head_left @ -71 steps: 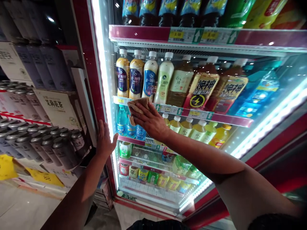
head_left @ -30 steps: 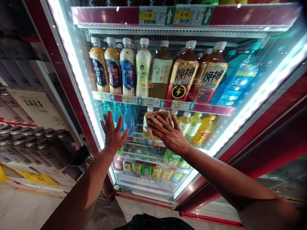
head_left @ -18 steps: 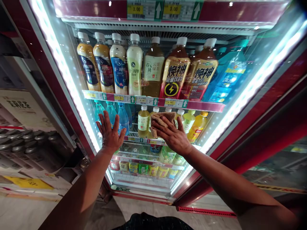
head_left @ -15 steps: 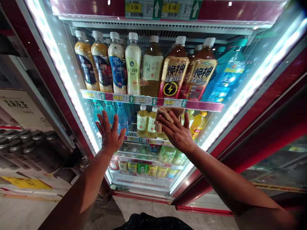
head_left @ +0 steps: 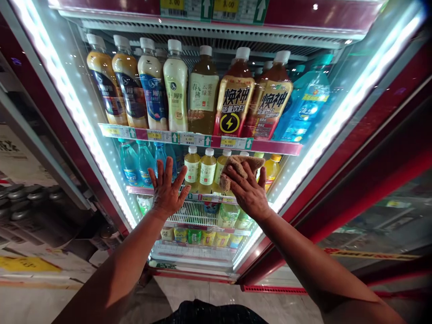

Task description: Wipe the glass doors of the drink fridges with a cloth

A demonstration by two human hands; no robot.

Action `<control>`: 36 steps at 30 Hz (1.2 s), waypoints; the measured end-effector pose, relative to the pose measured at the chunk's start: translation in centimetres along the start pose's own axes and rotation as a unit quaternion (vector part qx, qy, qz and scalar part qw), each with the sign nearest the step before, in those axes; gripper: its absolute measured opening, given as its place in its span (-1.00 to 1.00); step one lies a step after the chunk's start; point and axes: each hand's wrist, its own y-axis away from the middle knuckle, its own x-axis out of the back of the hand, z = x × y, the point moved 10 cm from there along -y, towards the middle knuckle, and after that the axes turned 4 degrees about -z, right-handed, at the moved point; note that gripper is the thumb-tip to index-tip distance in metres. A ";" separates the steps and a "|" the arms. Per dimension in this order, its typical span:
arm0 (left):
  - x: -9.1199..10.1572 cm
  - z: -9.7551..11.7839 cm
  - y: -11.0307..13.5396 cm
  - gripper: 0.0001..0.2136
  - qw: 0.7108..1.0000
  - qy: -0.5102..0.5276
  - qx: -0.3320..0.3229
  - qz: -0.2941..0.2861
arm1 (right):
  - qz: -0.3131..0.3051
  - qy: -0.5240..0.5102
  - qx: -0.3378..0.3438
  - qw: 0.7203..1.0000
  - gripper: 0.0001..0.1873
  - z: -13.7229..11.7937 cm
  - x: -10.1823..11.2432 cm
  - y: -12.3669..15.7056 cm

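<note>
My right hand (head_left: 249,191) presses a brown cloth (head_left: 240,165) flat against the glass door (head_left: 303,148) of a lit drinks fridge, in front of the second shelf's yellow bottles (head_left: 206,169). The fingers lie curled over the cloth's lower part. My left hand (head_left: 166,189) rests open on the same glass, fingers spread, a little left of the cloth and over the blue water bottles (head_left: 145,162).
Large bottles (head_left: 236,96) fill the shelf above, behind a price strip (head_left: 189,137). Lower shelves hold small cans (head_left: 194,236). The fridge has a red frame (head_left: 367,148) with bright light strips. Grey tins (head_left: 20,202) stand on a rack at left. Grey floor lies below.
My right hand has slid the cloth rightward across the glass, from the left edge to mid-door. My left hand left the red frame and now lies flat on the glass, farther right.
</note>
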 end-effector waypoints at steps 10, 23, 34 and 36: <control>-0.6 -0.2 0.5 -0.16 1.000 -0.014 0.001 0.010 | 0.015 0.045 -0.048 0.998 -0.58 2.5 1.3 1.2; -0.9 0.5 0.5 -0.16 1.000 -0.011 0.021 0.014 | 0.009 0.055 -0.096 0.994 -0.55 4.6 1.2 4.6; -1.0 4.2 0.1 -0.12 1.000 0.006 -0.012 0.026 | 0.025 0.068 -0.123 0.990 -0.46 5.9 1.7 6.5; -1.5 5.6 -0.3 -0.13 0.999 0.015 -0.027 0.023 | 0.043 0.073 -0.151 0.985 -0.37 7.1 2.3 6.3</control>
